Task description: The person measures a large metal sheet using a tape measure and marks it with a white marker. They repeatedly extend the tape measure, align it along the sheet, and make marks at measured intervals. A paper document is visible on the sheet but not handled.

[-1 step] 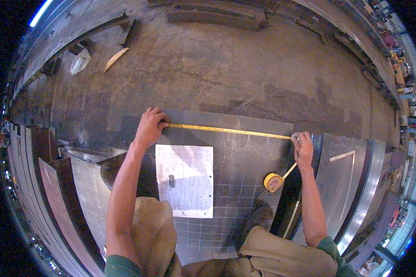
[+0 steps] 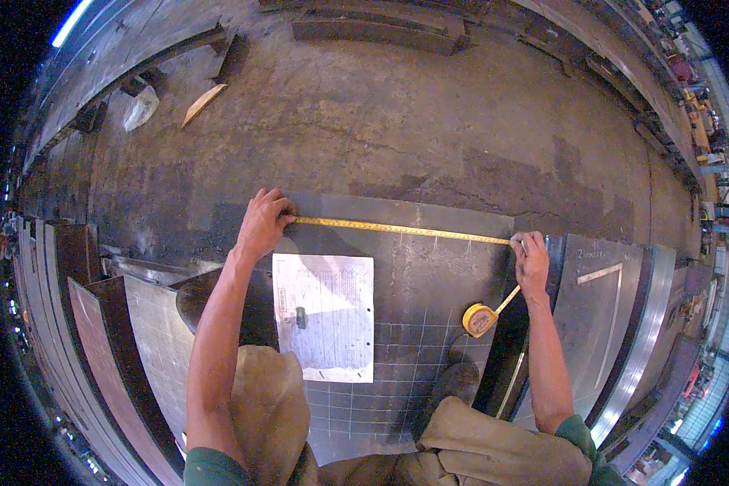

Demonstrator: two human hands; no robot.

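Observation:
A yellow tape measure blade [image 2: 397, 230] is stretched across a dark metal plate [image 2: 429, 283] marked with a grid of pale lines. My left hand [image 2: 265, 222] pinches the blade's end at the plate's far left corner. Near the far right edge, my right hand [image 2: 530, 257] grips the blade between thumb and fingers. From there the blade bends back to its round yellow case [image 2: 479, 320], which lies on the plate. A printed drawing sheet [image 2: 326, 320] lies flat near my left forearm, with a small dark object [image 2: 301, 317] on it.
Steel beams [image 2: 89, 267] stand at the left. On the right is another plate [image 2: 603, 279] with a white L-shaped mark, beside a shiny metal edge [image 2: 640, 348]. A wood piece [image 2: 203, 105] and a clear plastic bag [image 2: 142, 108] lie on the far floor. My shoe [image 2: 455, 381] rests on the plate.

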